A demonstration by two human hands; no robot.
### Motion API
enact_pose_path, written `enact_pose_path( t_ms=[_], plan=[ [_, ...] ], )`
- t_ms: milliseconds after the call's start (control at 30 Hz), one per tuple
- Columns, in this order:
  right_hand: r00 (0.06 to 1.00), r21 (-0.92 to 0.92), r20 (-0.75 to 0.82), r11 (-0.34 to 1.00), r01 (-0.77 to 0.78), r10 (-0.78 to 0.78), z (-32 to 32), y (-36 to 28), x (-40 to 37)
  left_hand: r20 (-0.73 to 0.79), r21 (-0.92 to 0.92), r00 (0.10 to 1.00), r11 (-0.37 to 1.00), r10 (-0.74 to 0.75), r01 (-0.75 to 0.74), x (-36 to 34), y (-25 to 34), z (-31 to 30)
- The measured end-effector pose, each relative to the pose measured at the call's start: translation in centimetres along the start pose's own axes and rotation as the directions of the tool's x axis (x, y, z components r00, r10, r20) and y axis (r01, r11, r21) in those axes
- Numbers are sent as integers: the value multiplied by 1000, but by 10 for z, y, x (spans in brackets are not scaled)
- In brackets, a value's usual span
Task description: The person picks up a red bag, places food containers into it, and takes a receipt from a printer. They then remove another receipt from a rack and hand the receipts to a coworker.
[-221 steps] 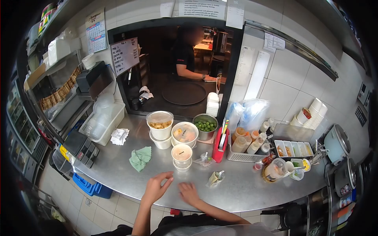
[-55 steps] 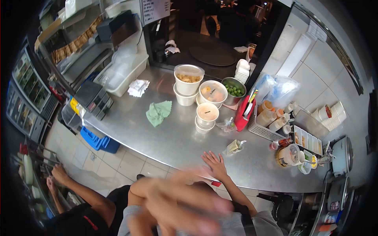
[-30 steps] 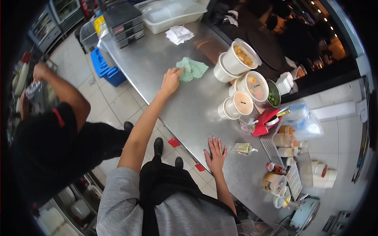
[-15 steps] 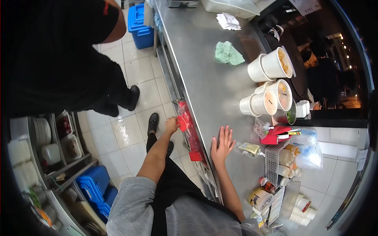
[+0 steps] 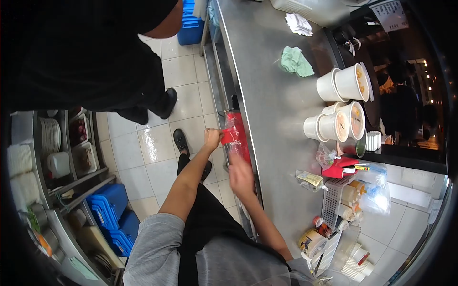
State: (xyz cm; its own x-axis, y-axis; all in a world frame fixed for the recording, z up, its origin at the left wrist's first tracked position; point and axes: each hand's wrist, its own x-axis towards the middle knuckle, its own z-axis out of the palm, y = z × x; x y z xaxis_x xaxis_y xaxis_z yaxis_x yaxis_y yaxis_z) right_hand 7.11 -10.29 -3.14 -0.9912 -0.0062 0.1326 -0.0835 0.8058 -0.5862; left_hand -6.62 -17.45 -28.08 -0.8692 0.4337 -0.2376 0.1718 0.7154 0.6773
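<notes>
Gripping red tab (image 5: pixel 229 137) beside bench (image 5: pixel 269 95) with closed fingers (image 5: pixel 220 135) of left hand (image 5: pixel 212 138); holding right hand (image 5: pixel 242 177) at five o'clock, too blurred to tell spread or grasp; probably needing steady grip.

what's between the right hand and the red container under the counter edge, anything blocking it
Nothing visible blocks the blurred right hand from the red container. The left hand grips its near side, and the steel counter edge runs alongside, neither crossing the gap.
</notes>
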Motion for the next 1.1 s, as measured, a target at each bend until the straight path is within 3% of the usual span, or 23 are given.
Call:
enact_pose_path(
  t_ms=[67,100,167,267,300,333,400,467,533,567,600,633,667,733,800,867,900,1033,1100],
  plan=[
    [981,280,134,944,-173,140,62,28,1,82,-116,995,991,-52,61,2,5,-16],
    [941,279,180,903,-327,285,82,43,4,126,-171,989,981,-73,94,2,10,-26],
    [792,265,270,748,-608,548,114,71,9,129,-79,992,997,-8,18,-2,25,-44],
    [782,152,14,772,-617,623,149,103,10,231,-83,969,994,82,-65,0,31,-55],
    [831,88,-187,851,-518,524,166,117,8,286,-124,949,987,134,-102,2,30,-53],
    [794,107,-189,816,-568,578,160,115,12,335,-167,923,976,192,-143,6,29,-51],
    [721,153,-221,753,-640,657,138,109,32,358,-360,797,859,486,-363,22,13,-28],
    [729,182,-296,786,-591,617,139,116,28,337,-646,672,682,659,-344,26,28,-32],
    [669,181,-225,705,-686,708,133,114,23,207,-572,673,646,710,-505,30,29,-12],
    [709,6,-353,759,-652,611,162,137,6,271,-374,674,720,687,-584,40,18,13],
    [735,-350,-41,679,-645,677,164,147,-1,327,-156,689,756,647,-636,50,7,32],
    [765,-347,-86,701,-623,638,165,150,-8,437,-79,629,724,643,-685,54,15,28],
    [760,-290,-99,712,-640,642,171,158,-13,542,-7,573,685,614,-728,56,25,27],
    [688,-102,-85,681,-725,721,188,182,-25,477,-70,596,704,646,-707,60,25,50],
    [618,89,-20,617,-782,786,209,211,-39,746,194,559,684,362,-703,47,84,-3],
    [569,232,42,546,-805,821,217,226,-50,733,364,543,437,411,-822,57,42,73],
    [688,183,-37,682,-708,725,222,234,-56,740,374,559,462,375,-805,54,51,70],
    [701,348,-144,699,-625,699,151,149,-36,732,319,586,585,348,-746,51,69,66],
    [752,366,-70,719,-591,655,88,85,-18,728,302,590,609,349,-733,51,71,60]
  ],
)
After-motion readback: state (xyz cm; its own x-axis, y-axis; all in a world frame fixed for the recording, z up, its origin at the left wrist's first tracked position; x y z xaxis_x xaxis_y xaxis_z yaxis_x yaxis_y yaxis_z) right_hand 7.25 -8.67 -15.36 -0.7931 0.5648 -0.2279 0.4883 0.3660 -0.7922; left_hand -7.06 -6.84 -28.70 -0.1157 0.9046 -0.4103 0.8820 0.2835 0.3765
